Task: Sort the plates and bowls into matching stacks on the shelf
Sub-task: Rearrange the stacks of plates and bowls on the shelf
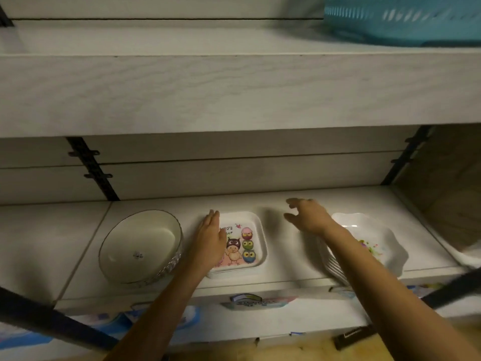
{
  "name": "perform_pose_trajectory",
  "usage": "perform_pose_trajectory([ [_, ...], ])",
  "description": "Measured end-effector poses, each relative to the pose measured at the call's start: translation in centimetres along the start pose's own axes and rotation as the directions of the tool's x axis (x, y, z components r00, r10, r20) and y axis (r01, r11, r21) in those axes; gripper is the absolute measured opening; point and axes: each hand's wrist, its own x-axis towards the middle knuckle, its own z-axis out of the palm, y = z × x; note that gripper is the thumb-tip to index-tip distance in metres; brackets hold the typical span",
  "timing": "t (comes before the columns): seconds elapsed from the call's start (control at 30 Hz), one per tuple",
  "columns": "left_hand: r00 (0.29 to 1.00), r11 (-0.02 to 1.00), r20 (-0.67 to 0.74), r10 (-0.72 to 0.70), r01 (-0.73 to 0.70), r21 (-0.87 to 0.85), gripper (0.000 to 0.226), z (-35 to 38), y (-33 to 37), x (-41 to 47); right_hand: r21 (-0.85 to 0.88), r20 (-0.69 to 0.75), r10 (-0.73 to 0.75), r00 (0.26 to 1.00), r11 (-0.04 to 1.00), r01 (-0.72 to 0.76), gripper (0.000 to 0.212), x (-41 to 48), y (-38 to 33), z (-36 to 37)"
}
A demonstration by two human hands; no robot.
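Two bare hands reach over three stacks of dishes on a white shelf (276,204).

Head view: at the left sits one stack of round white bowls (140,246) with dark rims; the count of bowls in it cannot be told. In the middle is one stack of square plates (247,243) printed with cartoon owls and a chick; the left hand (210,238) lies flat on its left part, fingers straight, gripping nothing. At the right is one stack of white scalloped plates (374,241) with a coloured print; the right forearm crosses its left edge and hides part of it. The right hand (307,214) hovers open over the bare shelf between the middle and right stacks, fingers spread, holding nothing. On the shelf above, at the top right, stands one teal basket (406,19).
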Motion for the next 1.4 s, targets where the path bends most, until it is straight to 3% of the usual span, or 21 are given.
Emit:
perform_pose_trajectory([
  [0.17,0.985,0.981,-0.007,0.175,-0.175,-0.083,0.045,2.5,5.3,0.4,0.113,-0.193,0.220,0.956,0.973,-0.201,0.054,-3.3,8.9,-3.6],
  [0.23,0.971,0.974,0.092,0.219,-0.212,-0.077,0.047,4.2,7.7,0.0,0.147,-0.149,0.357,0.922,0.930,-0.336,0.060,-4.8,12.1,-4.0],
  [0.33,0.931,0.979,0.321,0.172,-0.126,-0.159,0.054,7.3,11.0,-0.4,0.232,0.087,0.495,0.865,0.834,-0.500,0.065,-6.7,15.6,-3.8],
  [0.4,0.875,0.968,0.471,0.111,0.013,-0.252,0.058,9.4,12.7,-0.7,0.389,0.318,0.449,0.835,0.741,-0.547,0.061,-8.0,16.8,-3.6],
  [0.47,0.840,0.958,0.536,0.088,0.076,-0.276,0.054,11.3,13.9,-1.0,0.480,0.466,0.297,0.834,0.707,-0.520,0.049,-9.0,17.5,-3.1],
  [0.6,0.897,0.953,0.442,0.029,0.109,-0.283,0.040,12.5,14.7,-0.8,0.607,0.382,0.083,0.921,0.729,-0.317,0.003,-8.7,17.3,-2.8],
  [0.73,0.934,0.944,0.355,-0.033,0.146,-0.297,0.038,11.9,14.2,-0.1,0.627,0.308,-0.024,0.951,0.757,-0.184,0.011,-5.9,16.7,-1.9],
  [1.1,0.959,0.947,0.247,-0.140,0.203,-0.249,0.035,12.0,13.2,0.5,0.619,0.261,-0.091,0.961,0.780,-0.094,0.039,-1.4,16.9,0.1],
  [1.23,0.962,0.946,0.236,-0.135,0.196,-0.257,0.034,11.9,13.7,0.2,0.622,0.273,-0.116,0.955,0.779,-0.083,0.031,-0.9,17.4,0.4],
  [1.4,0.965,0.937,0.238,-0.110,0.181,-0.299,0.035,11.7,14.5,-0.3,0.650,0.319,-0.155,0.935,0.754,-0.097,0.072,-0.5,18.8,0.9],
])
